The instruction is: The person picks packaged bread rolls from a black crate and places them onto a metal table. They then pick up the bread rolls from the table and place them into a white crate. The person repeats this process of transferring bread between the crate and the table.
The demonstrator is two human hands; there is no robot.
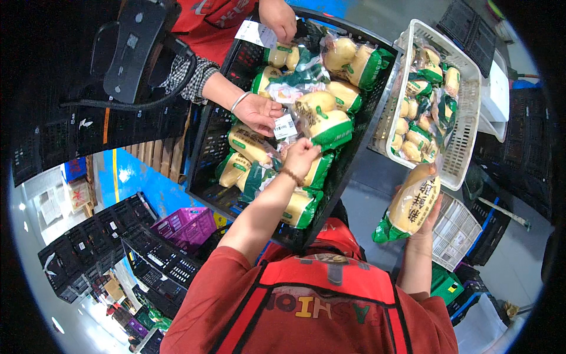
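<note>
My left hand, with a beaded bracelet at the wrist, pinches the lower edge of a clear-and-green plastic bag of potatoes over a black plastic crate. Out to the right, my right hand grips another bag of potatoes, its green end pointing down and left. Close to my left hand, a co-worker's hand with a silver bangle holds a white printed label against the bag. Several more potato bags lie in the crate.
A white plastic basket holding several similar bags stands right of the crate. The co-worker's other hand is at the crate's far side, beside a white paper sheet. Stacked black crates and a purple crate stand left.
</note>
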